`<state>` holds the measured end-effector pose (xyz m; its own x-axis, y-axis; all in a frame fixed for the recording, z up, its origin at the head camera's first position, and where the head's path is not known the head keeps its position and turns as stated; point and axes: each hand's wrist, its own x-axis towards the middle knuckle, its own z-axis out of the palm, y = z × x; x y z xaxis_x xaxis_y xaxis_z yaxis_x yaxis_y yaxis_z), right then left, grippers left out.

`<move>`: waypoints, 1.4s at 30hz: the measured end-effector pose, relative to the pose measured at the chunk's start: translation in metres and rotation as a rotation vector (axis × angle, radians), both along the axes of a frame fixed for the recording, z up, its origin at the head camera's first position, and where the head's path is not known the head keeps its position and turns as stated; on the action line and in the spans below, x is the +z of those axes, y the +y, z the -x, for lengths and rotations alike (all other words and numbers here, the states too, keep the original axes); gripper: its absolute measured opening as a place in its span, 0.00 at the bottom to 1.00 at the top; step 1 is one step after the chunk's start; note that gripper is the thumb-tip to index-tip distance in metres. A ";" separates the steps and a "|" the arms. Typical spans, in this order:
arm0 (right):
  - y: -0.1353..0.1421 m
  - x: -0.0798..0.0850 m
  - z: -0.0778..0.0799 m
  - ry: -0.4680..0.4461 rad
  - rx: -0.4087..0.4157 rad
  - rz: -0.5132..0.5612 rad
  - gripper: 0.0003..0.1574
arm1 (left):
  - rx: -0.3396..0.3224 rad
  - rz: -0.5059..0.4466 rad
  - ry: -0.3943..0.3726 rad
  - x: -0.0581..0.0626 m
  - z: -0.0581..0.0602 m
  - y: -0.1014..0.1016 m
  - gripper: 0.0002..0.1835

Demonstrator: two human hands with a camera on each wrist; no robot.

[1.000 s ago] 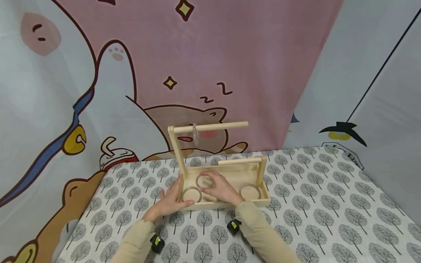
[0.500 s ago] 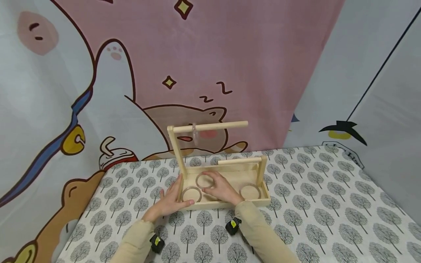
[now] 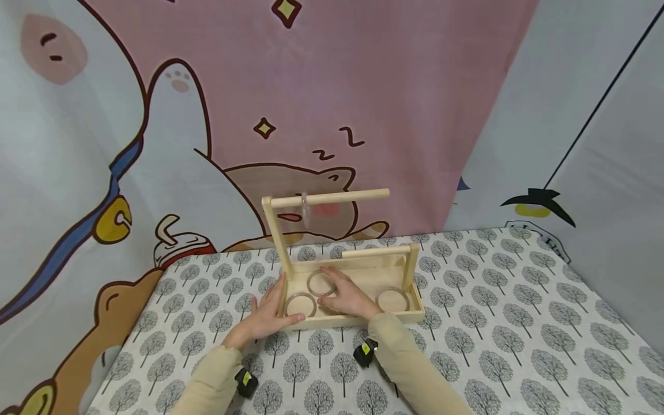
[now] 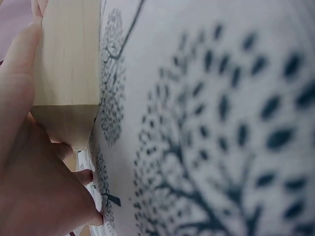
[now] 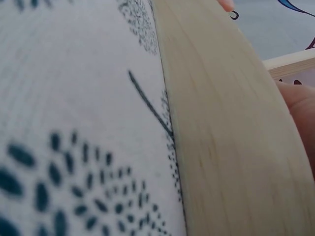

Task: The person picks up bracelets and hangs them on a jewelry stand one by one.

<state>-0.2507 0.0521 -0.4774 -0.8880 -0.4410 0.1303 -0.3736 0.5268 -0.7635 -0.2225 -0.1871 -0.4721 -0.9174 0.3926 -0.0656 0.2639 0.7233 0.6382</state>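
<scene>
A shallow wooden box (image 3: 370,321) carries a tall arm with a rod (image 3: 358,196) at its left end and a short arm with a lower rod (image 3: 376,252) at its right end. My left hand (image 3: 266,317) holds the box's front left corner, thumb over the front wall and fingers along the end. Inside the box, my right hand (image 3: 349,295) pinches a clear ring (image 3: 309,275) between thumb and fingers. Another ring (image 3: 288,299) lies by the left thumb, and a ring (image 3: 392,289) lies at the right end. One more ring (image 3: 305,210) hangs from the tall rod.
The box stands on a table covered with a tree-print cloth (image 3: 490,323). Behind it hangs a cartoon-printed curtain (image 3: 404,104), close to the tall rod. The lower rod reaches leftward over the box's back side.
The right hand's fingertips have shifted slightly back and right at the ring. The left hand and box stay put; the head view has drifted a little.
</scene>
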 end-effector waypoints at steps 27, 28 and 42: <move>-0.003 -0.001 -0.003 -0.018 -0.111 -0.108 0.59 | 0.001 0.000 0.012 -0.001 0.000 0.000 0.59; -0.004 -0.001 -0.003 -0.016 -0.109 -0.118 0.59 | 0.002 0.001 0.008 -0.001 0.000 0.000 0.59; -0.004 0.000 -0.005 0.032 -0.094 -0.225 0.48 | 0.004 -0.013 0.025 -0.001 -0.001 0.000 0.60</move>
<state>-0.2461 0.0481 -0.4777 -0.9236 -0.3774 0.0666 -0.3367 0.7162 -0.6113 -0.2216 -0.1867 -0.4728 -0.9204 0.3892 -0.0377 0.2767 0.7163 0.6405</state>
